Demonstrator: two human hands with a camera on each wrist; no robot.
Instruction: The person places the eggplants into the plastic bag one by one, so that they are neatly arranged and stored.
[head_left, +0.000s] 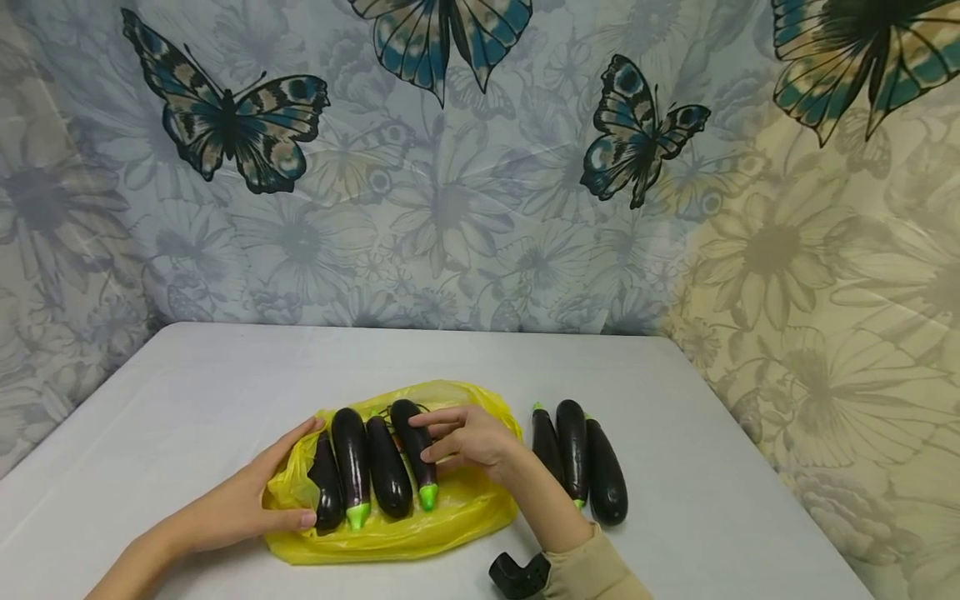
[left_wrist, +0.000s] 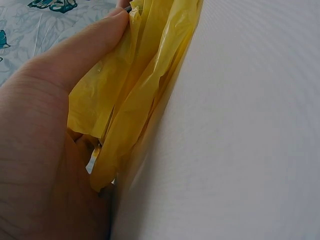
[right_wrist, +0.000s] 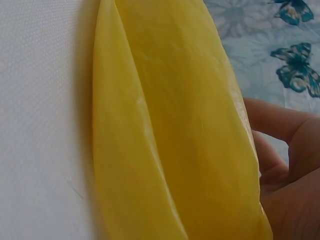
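A yellow plastic bag [head_left: 465, 521] lies spread on the white table with several dark purple eggplants [head_left: 350, 458] side by side on it. My left hand [head_left: 247, 504] spans the bag's left end, thumb at the front end of the leftmost eggplant [head_left: 327, 483] and fingers at the back. In the left wrist view, folds of the bag [left_wrist: 135, 95] bunch between thumb and palm. My right hand [head_left: 472, 442] reaches over the bag's right side, its loosely extended fingers on the rightmost eggplant there [head_left: 412, 446]. The bag hides most of that hand in the right wrist view.
Right of the bag, 3 more eggplants [head_left: 573, 450] lie together on the white table [head_left: 712, 517], partly behind my right forearm. A black curved object [head_left: 517, 575] sits by the right sleeve [head_left: 592, 567]. Fabric printed with butterflies [head_left: 450, 208] hangs behind the table.
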